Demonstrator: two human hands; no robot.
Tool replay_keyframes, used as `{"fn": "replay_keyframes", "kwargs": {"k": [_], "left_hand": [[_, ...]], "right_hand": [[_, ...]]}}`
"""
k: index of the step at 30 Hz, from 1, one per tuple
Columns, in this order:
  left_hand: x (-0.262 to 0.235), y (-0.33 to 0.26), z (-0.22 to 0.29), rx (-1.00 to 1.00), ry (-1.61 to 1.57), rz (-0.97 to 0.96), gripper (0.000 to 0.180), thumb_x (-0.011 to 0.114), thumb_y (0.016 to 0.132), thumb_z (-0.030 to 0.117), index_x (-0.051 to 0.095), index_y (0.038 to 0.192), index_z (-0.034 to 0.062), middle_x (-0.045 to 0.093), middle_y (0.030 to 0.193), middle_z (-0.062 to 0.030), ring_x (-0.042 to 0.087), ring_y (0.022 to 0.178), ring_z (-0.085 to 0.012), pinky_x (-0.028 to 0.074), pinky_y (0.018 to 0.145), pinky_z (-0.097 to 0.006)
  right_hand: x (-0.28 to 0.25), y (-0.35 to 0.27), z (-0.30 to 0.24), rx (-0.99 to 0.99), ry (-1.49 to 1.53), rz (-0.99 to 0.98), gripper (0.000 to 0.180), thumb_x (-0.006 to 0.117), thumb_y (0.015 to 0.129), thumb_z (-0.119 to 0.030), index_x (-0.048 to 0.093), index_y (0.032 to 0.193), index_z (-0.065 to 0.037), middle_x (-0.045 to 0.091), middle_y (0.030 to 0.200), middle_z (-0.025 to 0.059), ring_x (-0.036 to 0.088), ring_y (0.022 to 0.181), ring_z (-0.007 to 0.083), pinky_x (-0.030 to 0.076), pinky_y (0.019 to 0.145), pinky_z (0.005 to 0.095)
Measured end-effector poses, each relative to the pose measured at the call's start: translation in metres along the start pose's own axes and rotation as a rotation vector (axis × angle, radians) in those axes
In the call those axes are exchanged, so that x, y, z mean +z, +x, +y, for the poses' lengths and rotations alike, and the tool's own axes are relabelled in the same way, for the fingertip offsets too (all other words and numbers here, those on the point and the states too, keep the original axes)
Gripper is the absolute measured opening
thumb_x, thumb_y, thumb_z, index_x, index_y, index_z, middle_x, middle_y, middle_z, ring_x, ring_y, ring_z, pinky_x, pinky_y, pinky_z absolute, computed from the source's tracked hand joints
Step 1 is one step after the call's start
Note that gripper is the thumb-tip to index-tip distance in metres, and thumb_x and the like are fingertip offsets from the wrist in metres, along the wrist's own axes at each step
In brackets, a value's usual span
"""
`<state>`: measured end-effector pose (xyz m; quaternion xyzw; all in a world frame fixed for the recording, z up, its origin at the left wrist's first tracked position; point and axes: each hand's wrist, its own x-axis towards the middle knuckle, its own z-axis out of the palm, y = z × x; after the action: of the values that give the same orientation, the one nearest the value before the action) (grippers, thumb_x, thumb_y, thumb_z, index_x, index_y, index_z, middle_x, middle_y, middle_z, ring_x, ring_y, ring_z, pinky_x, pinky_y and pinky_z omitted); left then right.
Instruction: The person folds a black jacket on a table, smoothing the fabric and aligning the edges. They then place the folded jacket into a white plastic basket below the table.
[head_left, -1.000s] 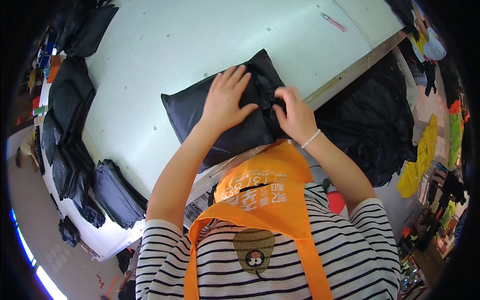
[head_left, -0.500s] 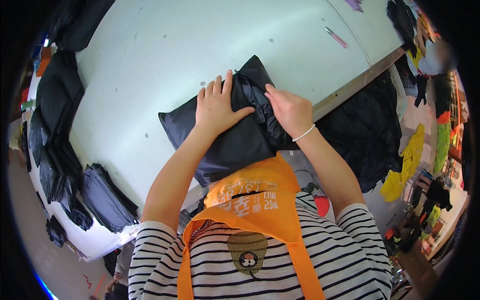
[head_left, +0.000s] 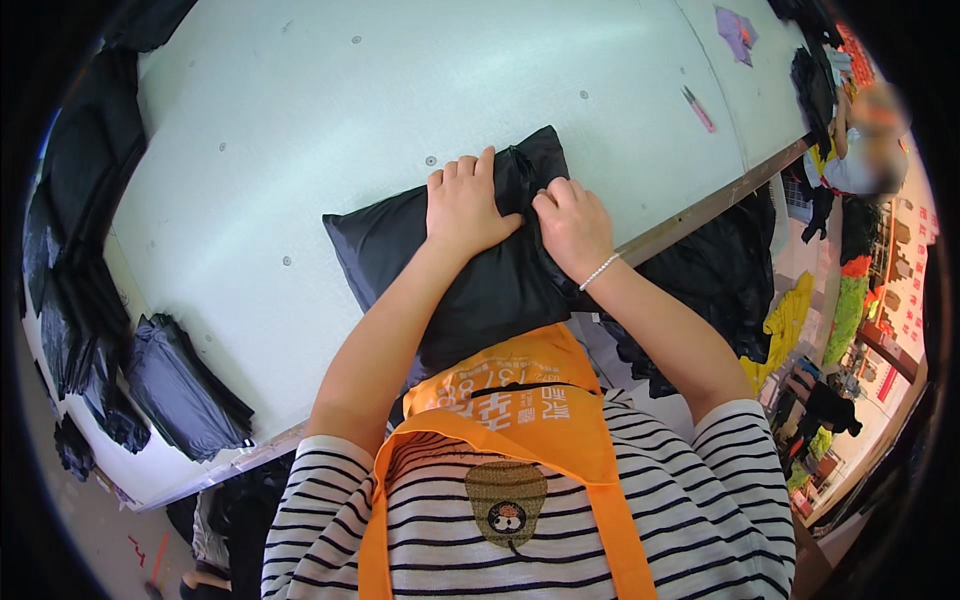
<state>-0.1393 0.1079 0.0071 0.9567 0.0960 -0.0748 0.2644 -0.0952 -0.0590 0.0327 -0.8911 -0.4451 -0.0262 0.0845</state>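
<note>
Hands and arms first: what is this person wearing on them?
Both hands are bare, no gloves. The right hand has a thin white beaded bracelet at the wrist. The left hand wears nothing. Short black-and-white striped sleeves stop at the upper arms, forearms uncovered.

One black filled bag (head_left: 470, 270), two hands on it, one pink pen (head_left: 698, 108), one purple scrap (head_left: 738, 28)

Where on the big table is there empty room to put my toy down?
The pale table is bare beyond the black bag, up to the pink tool. It is crowded along the left edge, where black bundles pile up.
</note>
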Motion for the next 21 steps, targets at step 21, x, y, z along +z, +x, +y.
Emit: {"fn": "replay_keyframes", "kwargs": {"k": [21], "left_hand": [[0.012,0.035,0.008,-0.214,0.065,-0.004,0.06,0.072,0.068,0.052,0.058,0.102,0.004,0.061,0.101,-0.0105,0.057,0.103,-0.0272,0.042,0.091,-0.046]], "right_hand": [[0.003,0.027,-0.002,0.041,0.044,-0.242,0.007,0.056,0.077,-0.006,0.053,0.083,-0.004,0.058,0.074,0.0094,0.061,0.07,0.0287,0.051,0.062,0.0377]]}}
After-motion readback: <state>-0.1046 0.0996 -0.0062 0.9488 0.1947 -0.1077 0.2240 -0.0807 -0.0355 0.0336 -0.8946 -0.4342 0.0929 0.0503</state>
